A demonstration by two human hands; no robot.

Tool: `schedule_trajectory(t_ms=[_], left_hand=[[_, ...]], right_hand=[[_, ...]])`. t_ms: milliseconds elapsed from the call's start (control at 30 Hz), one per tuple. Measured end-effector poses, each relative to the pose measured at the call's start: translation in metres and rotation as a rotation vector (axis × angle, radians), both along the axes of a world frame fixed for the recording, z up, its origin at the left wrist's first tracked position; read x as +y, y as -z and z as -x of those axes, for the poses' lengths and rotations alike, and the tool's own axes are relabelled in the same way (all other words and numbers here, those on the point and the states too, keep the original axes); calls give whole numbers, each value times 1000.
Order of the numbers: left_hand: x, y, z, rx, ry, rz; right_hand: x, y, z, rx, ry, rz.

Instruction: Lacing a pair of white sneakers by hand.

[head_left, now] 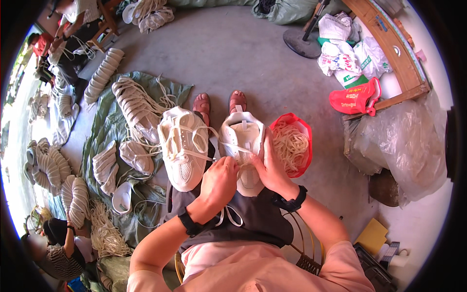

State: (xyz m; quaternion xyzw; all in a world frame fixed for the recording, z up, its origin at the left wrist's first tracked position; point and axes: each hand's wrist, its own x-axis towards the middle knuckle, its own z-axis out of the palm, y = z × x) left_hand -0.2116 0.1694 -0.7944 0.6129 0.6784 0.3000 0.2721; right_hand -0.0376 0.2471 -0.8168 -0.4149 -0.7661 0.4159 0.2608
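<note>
We locate the right white shoe (244, 158) above the lap, beside the left white shoe (182, 146). Our right hand (276, 171) grips its outer side; our left hand (220, 179) has its fingers drawn together at the lacing area, contents indeterminable. A red bag (310, 146) containing white laces (291, 146) stands to the right.

Grey floor's carrying loads here: green tarp (109, 109) spread out L side, w/ a long row of nested white uppers (134, 104) on it plus a couple of smaller bunches (105, 168). Off the tarp, another nested roll (103, 75) lies top L, pale strips (108, 231) heap up lower L, red-rimmed container (309, 146) sits R. Meanwhile the dark-trousered lap (265, 221) has a laced white shoe (182, 146) resting on its L side.
</note>
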Motion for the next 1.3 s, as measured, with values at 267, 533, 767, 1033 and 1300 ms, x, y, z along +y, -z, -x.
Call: schedule_trajectory(t_ms=[267,533,767,1033,1300], left_hand=[[21,7,5,4,52,-48],[33,10,8,92,121,-116],[41,10,4,152,158,-171],[47,-9,6,491,344,-140],[53,-37,-6,682,488,-173]], right_hand=[[20,26,-3,15,3,-1],[23,26,4,17,23,33],[29,29,-1,81,35,48],[28,31,-6,8,35,-19],[17,25,-17,16,45,-96]])
